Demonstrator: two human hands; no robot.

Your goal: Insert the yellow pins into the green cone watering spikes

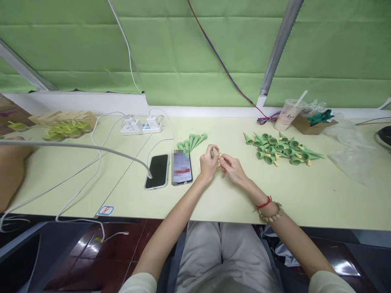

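My left hand [209, 165] is closed around a green cone [212, 154], which shows between its fingers. Close beside it, my right hand [232, 167] pinches at a small yellow piece [218, 166] by the cone; how the two pieces join is hidden by my fingers. Several plain green cones [192, 141] lie fanned out behind my left hand. To the right spreads a heap of green cones [279, 148], many with small yellow pieces at their wide ends.
Two phones, a dark one [160, 171] and a lit one [182, 169], lie left of my hands. Behind them is a power strip [142, 127] with trailing white cables. A drink cup [287, 116], a cardboard box [313, 124] and a plastic bag [351, 152] stand right. Another person's arm [12, 175] shows far left.
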